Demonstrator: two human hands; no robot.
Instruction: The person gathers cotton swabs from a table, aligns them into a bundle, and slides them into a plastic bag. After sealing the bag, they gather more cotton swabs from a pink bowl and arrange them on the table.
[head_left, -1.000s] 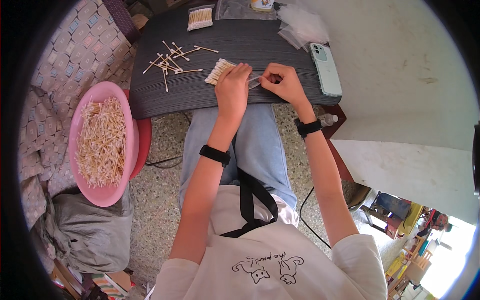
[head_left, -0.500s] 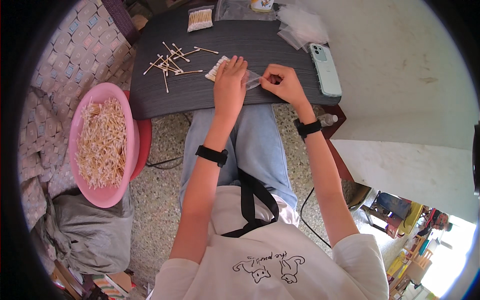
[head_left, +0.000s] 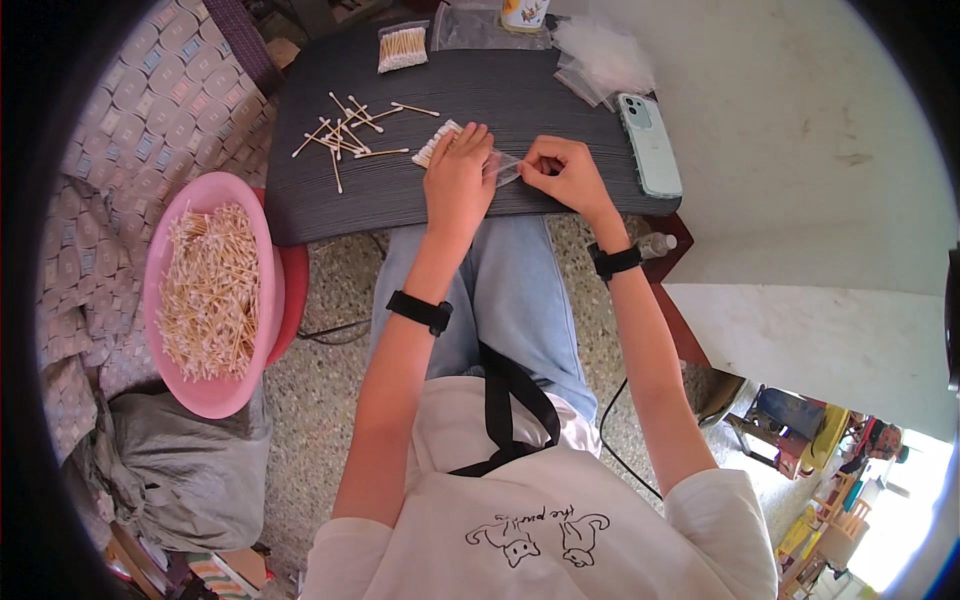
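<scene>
Head view: left hand [head_left: 457, 190] lay palm down on the dark table [head_left: 310, 205], fingers close together over a row of cotton swabs [head_left: 432, 146]. Its thumb was hidden; could not tell whether it gripped or only pressed. Right hand [head_left: 565, 175] pinched one edge of a clear bag [head_left: 507, 168] between thumb and curled fingers. The film spanned the gap between the hands, its other end lost under the left palm. White tips showed beyond the left fingers, on the side away from the pinch; whether film covered them was too small to tell.

Handling, as judged: bag nearly weightless, limp, slick, apt to crease or slide out of a loose pinch. Best hold was at an edge, with fingertips, as the right hand had it. Swabs light, stiff along the stems, soft at the ends; the row would likely fan or roll unless pressed flat. Best hold ran across mid-stem, several fingers wide, off the cotton.

Around the grip: loose swabs [head_left: 382, 153] strewn left of the left hand; pink basin [head_left: 205, 398] heaped with more, farther left; phone [head_left: 650, 145] right of the right hand.
</scene>
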